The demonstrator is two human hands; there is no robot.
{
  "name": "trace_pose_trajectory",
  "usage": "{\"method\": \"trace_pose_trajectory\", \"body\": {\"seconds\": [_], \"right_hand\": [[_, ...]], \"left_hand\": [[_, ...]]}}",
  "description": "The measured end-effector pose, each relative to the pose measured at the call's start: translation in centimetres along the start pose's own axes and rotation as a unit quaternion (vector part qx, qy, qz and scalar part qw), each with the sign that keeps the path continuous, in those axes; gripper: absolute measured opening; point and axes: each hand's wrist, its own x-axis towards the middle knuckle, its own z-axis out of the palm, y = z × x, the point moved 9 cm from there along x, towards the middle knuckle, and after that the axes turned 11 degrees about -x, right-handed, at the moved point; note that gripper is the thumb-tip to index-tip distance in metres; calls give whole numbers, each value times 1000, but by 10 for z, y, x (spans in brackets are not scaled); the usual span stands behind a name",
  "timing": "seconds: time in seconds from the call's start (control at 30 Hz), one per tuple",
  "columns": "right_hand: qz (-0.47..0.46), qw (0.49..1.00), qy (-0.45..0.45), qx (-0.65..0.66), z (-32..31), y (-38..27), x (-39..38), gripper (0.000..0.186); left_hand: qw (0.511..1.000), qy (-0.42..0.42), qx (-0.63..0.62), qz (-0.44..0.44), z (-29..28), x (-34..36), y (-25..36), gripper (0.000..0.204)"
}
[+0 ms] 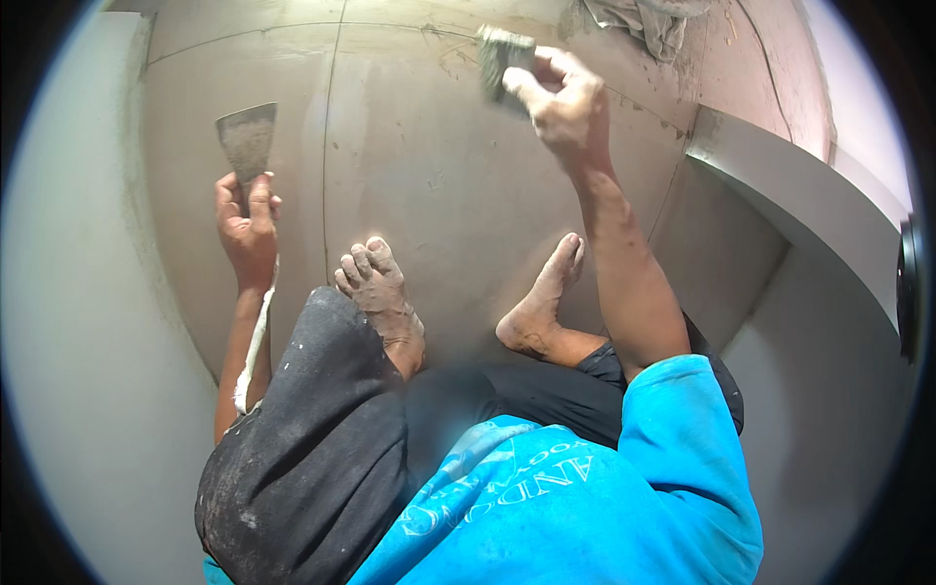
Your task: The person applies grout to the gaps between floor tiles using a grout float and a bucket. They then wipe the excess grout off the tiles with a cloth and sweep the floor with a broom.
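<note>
My left hand [244, 219] grips a putty knife [244, 132] with a flat, grey-smeared blade pointing away from me, left of my bare left foot [375, 292]. A pale narrow strip [258, 341] shows along that forearm; I cannot tell what it is. Higher up at the right, my right hand [565, 107] pinches a small dark, dusty block or pad [497, 63] between thumb and fingers, above the tiled floor [400, 146]. My bare right foot [546, 292] rests on the floor below it.
Pale walls [88, 244] border the floor on both sides. A curved white ledge [760, 161] runs along the right, with a dark round object [905, 288] at the far edge. A crumpled dusty cloth [648, 21] lies at the top, near a loose cable [765, 63].
</note>
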Motion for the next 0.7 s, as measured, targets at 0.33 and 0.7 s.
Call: {"method": "trace_pose_trajectory", "body": {"seconds": [0.33,0.7], "right_hand": [[-339,860,47,-379,90,-45,6,16],[-22,957,125,-262,44,-45,49,24]], "left_hand": [[997,11,-73,34,-17,22,-7,12],[994,1,-105,27,-32,35,-23,11]]}}
